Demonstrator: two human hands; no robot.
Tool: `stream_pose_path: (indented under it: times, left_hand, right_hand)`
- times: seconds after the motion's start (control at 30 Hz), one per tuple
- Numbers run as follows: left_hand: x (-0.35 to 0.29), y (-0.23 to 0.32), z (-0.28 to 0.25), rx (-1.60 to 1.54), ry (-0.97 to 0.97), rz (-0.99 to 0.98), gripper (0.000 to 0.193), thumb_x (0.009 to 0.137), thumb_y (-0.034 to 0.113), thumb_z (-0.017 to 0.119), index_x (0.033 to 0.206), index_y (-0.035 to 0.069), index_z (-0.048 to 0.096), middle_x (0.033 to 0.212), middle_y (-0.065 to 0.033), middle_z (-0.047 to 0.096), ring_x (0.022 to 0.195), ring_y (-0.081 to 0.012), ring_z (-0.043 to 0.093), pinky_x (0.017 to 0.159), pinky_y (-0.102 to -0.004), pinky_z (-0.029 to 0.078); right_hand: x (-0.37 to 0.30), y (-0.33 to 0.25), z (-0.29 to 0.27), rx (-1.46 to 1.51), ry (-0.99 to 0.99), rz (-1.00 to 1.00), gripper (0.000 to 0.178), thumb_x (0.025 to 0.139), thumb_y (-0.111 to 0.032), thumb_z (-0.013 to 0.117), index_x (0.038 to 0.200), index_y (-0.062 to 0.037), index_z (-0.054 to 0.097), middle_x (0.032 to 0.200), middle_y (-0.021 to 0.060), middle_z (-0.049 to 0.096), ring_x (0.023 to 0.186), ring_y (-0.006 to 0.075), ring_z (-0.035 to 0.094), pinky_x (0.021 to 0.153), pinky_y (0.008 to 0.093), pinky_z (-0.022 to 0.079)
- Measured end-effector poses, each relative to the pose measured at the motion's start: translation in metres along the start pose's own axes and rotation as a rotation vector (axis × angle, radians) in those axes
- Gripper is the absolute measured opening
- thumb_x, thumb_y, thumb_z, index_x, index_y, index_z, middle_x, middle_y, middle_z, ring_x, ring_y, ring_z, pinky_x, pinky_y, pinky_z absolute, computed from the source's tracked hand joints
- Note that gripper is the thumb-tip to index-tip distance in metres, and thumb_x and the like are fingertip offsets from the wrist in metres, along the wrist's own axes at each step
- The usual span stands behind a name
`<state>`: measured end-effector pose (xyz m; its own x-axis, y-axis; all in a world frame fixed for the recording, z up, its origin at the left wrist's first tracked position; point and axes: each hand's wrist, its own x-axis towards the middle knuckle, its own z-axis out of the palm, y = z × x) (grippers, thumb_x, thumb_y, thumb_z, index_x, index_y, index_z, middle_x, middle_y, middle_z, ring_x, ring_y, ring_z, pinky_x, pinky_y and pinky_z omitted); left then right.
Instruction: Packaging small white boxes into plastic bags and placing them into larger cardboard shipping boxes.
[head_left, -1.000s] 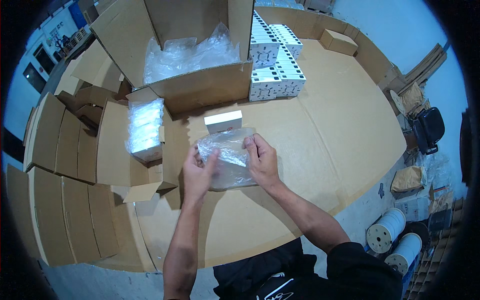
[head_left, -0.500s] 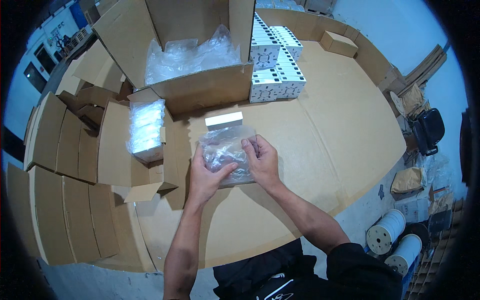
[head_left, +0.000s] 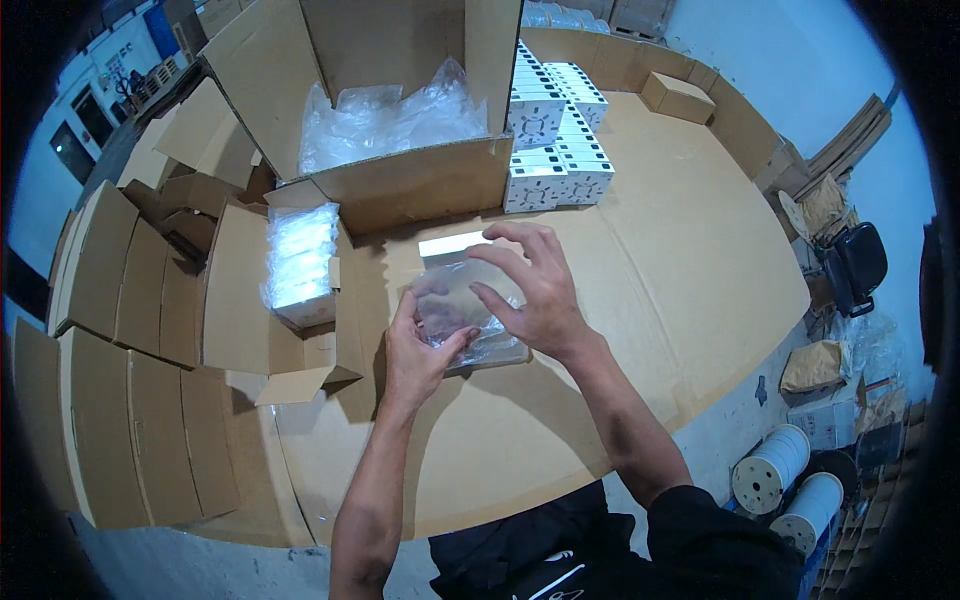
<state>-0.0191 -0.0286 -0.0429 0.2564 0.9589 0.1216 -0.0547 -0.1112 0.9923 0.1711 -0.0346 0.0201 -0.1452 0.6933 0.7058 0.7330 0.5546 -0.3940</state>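
Observation:
Above the cardboard-covered table, a clear plastic bag (head_left: 462, 300) is pinched between the thumb and fingers of my left hand (head_left: 416, 355). My right hand (head_left: 548, 300) is held over the bag's right side with fingers curved and apart, gripping nothing. Just beyond the bag lies a white box (head_left: 448, 248), its near part hidden by the bag. To the left, an open carton (head_left: 235, 290) holds a row of plastic-wrapped boxes (head_left: 303, 262). More clear plastic bags (head_left: 395, 125) fill a larger open carton (head_left: 420, 185) behind.
Stacks of white patterned boxes (head_left: 560, 175) stand right of the large carton. A small closed carton (head_left: 678, 97) sits by the table's far raised edge. Folded-open cartons (head_left: 110, 270) crowd the left. Cable spools (head_left: 770, 465) and a black chair (head_left: 855, 265) are on the floor at right.
My right hand has let go of the bag and lifted up and to the right, its fingers spreading. My left hand keeps its hold. The view has shifted slightly.

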Motion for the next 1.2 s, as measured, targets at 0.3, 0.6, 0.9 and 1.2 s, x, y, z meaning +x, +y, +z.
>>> stream_pose_path:
  times: [0.3,0.6,0.9,1.2]
  left_hand:
    - [0.0,0.002,0.0,0.009,0.015,0.003,0.059,0.08,-0.003,0.08,0.131,0.003,0.052,0.107,-0.0105,0.07,0.096,-0.0164,0.071,0.08,-0.0296,0.061]
    - [0.003,-0.003,-0.001,0.117,0.032,-0.002,0.056,0.077,0.006,0.085,0.124,0.003,0.054,0.107,-0.0123,0.072,0.097,-0.0198,0.072,0.083,-0.0342,0.058]
    - [0.003,-0.005,-0.003,0.331,0.111,0.003,0.057,0.078,0.016,0.087,0.124,0.005,0.055,0.106,-0.0139,0.073,0.101,-0.026,0.072,0.086,-0.0382,0.055]
    - [0.004,-0.012,-0.005,0.247,0.129,0.031,0.047,0.084,0.012,0.081,0.122,0.004,0.055,0.104,-0.0148,0.072,0.1,-0.0246,0.071,0.084,-0.0374,0.055]
  right_hand:
    - [-0.002,0.001,0.015,-0.013,-0.048,0.046,0.036,0.077,-0.011,0.08,0.111,-0.0104,0.07,0.124,0.0109,0.06,0.117,0.0327,0.054,0.099,0.0452,0.046]
    - [-0.008,0.007,0.019,0.028,0.049,0.027,0.026,0.072,-0.003,0.083,0.095,-0.0083,0.072,0.113,0.0085,0.063,0.107,0.0286,0.06,0.089,0.0412,0.052]
    - [0.008,0.005,0.009,-0.033,-0.134,-0.206,0.019,0.074,-0.005,0.081,0.087,-0.007,0.067,0.101,0.0058,0.065,0.102,0.0268,0.06,0.087,0.0406,0.048]
    - [0.024,0.003,-0.004,-0.029,-0.365,-0.128,0.017,0.078,-0.011,0.077,0.091,-0.0082,0.067,0.091,0.0059,0.065,0.094,0.0244,0.058,0.087,0.0385,0.044]
